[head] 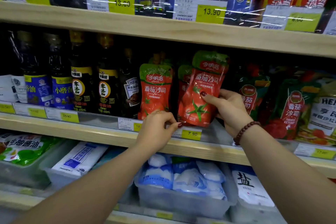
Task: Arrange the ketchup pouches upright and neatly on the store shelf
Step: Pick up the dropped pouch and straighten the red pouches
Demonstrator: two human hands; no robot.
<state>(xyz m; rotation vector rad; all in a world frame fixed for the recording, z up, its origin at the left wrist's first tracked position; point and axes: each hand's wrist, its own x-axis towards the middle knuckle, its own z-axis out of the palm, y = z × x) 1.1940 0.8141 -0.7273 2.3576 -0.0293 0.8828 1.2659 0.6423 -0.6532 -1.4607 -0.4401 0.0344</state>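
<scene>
Ketchup pouches: one (156, 89) stands upright at 9 o'clock of tilted pouch (201, 89), unseated; right hand (229, 109) grips it, left hand (160, 125) pinches its bottom corner.

Bare forearms — dark red nail polish, brown bead bracelet (245, 131), thin ring (159, 112).

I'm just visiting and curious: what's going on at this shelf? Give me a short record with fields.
place: middle shelf of a store, price tags along its edge
held item: red ketchup pouch, tilted, its base at the shelf's front edge
right hand: grips the pouch's right side, thumb on its front
left hand: fingertips pinch the pouch's bottom left corner
neighbour: matching pouch standing upright to its left
further left: dark sauce bottles
shelf below: bagged salt in clear bins
</scene>
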